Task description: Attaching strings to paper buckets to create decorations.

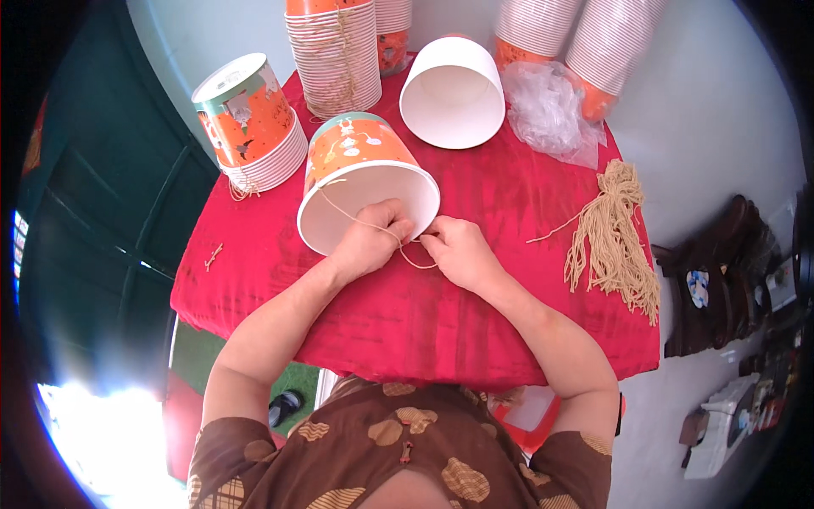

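Note:
An orange paper bucket [360, 149] with a green base band and white inside lies tilted on the table, its mouth toward me. My left hand [373, 239] reaches into the mouth, fingers closed at the lower right of the rim. A thin beige string [415, 262] is fixed at the rim's left side, crosses my left hand and loops below it. Against the outside of the same stretch of rim, my right hand [460, 254] is closed in a pinch on the string. The fingertips of both hands almost meet there, and the string's end is hidden between them.
Behind stand a white-mouthed bucket [452, 93], a short upturned bucket stack [254, 119] and tall stacks [332, 59]. Crumpled clear plastic [551, 110] lies back right. A bundle of beige strings [617, 233] rests at the right edge of the red-covered table [509, 314].

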